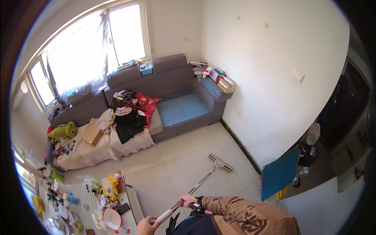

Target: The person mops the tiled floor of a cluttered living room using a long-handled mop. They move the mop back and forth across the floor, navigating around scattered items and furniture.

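Note:
A long-handled mop [200,186] with a wide, squeeze-type head [221,162] slants across the tiled floor [185,155]. Its head is down on the tiles, out in front of me towards the wall. My left hand [147,225] holds the upper end of the pole at the pale grip [164,216]. Farther down the pole, my right hand [189,200] is closed around the metal shaft. The right sleeve is brown and patterned, with a dark band at the wrist.
A low table [133,202] at left bears a bowl [112,218], a phone [123,208] and bags. A grey sofa [176,135] holds clothes [129,123], a cardboard box [91,134] and a green plush toy [63,130]. A blue foam mat [279,173] leans at the wall's end.

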